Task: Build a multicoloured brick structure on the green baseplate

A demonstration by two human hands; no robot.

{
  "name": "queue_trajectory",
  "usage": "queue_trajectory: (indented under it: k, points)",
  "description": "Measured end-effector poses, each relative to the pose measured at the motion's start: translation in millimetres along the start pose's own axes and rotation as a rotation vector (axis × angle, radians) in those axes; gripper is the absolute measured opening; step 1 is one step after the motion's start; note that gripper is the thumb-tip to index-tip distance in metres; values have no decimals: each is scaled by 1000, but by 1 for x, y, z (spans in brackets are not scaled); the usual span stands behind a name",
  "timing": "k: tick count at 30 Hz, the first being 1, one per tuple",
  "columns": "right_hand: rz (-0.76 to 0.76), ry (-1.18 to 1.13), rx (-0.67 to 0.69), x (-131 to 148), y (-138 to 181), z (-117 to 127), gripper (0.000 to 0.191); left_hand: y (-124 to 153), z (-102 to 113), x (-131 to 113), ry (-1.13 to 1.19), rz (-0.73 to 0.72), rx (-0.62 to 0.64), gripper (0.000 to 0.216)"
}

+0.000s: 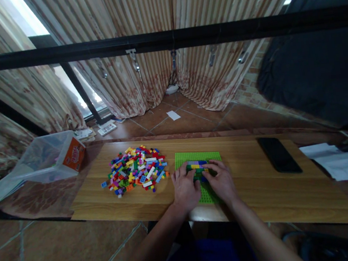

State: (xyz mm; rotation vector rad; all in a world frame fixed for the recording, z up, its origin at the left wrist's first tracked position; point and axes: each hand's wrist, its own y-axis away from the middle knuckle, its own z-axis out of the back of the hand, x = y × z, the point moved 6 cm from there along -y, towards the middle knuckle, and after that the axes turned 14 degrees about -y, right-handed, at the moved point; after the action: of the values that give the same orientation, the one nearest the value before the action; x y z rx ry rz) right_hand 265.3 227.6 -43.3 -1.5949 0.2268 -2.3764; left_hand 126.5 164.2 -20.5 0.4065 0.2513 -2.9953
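Note:
A green studded baseplate (196, 155) lies on the wooden board in front of me. Near its middle stands a low build of toy bricks (197, 164), with yellow, blue, lilac and green pieces showing. My left hand (185, 186) curls around the left side of this build, its thumb and fingertips against the bricks. From the right, my right hand (221, 180) has its fingers bent onto the build's right end. Both hands partly cover the bricks, so I cannot make out each piece beneath the fingers. A pile of loose bricks (137, 169) in many colours lies to the left.
A black phone (279, 155) rests on the wooden board (249, 189) to the right. Beyond it lie white papers (340, 160). At the far left stands a clear plastic box (47, 158) with an orange label. A dark rail (162, 40) crosses in front of striped curtains.

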Motion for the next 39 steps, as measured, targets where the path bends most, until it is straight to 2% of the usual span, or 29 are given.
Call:
queue_trajectory:
  k: [6, 12, 16, 28, 39]
  points:
    - [1, -1, -51, 0, -1, -1, 22, 0, 0, -1, -14, -7, 13, 37]
    - [-16, 1, -100, -1, -4, -3, 18, 5, 0, -4, -48, -37, -26, 42]
    - [-29, -6, -96, -1, -5, -3, 18, 8, -2, -10, -78, -97, -24, 49]
    - [-88, -37, -46, -5, -19, 5, 18, 5, -6, -17, -143, -130, 41, 42]
    - [-119, -3, -30, -3, -20, 4, 17, 3, -16, -18, -173, -232, 54, 45]
